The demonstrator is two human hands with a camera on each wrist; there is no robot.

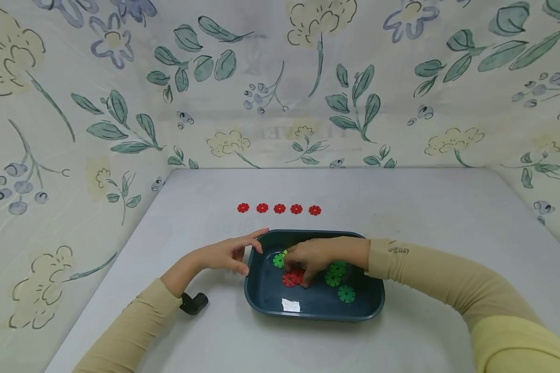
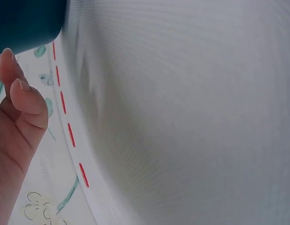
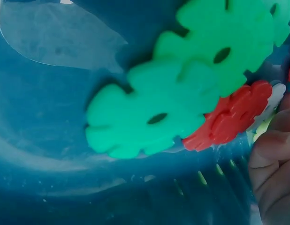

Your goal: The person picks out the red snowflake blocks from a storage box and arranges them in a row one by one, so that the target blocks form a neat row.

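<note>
Notched, flower-shaped discs are seen gathered in a dark blue tray (image 1: 270, 298) set on a white table (image 1: 424, 207). In the tray, red discs (image 1: 288, 281) are grouped under the right hand (image 1: 310, 254); green discs (image 1: 347, 295) are scattered on both sides of it. Each disc is thin and flat, its edge cut by narrow slits into rounded lobes, its middle pierced by a slot. A smooth surface is shown in the right wrist view, where green discs are overlapped and a red one is partly covered by them. A white disc (image 3: 275, 98) and a yellow-green piece (image 3: 262, 128) are also glimpsed there, beside the fingertips.

The right hand is lowered into the tray, its fingers bent downward at the red discs; as the fingertips are mostly hidden, it cannot be told whether a disc is pinched. The left hand (image 1: 231, 255) is rested against the tray's left end, fingers loosely spread at the far corner, no disc held.

Beyond the tray, five red discs (image 1: 276, 209) are laid flat on the table in a spaced row.
</note>
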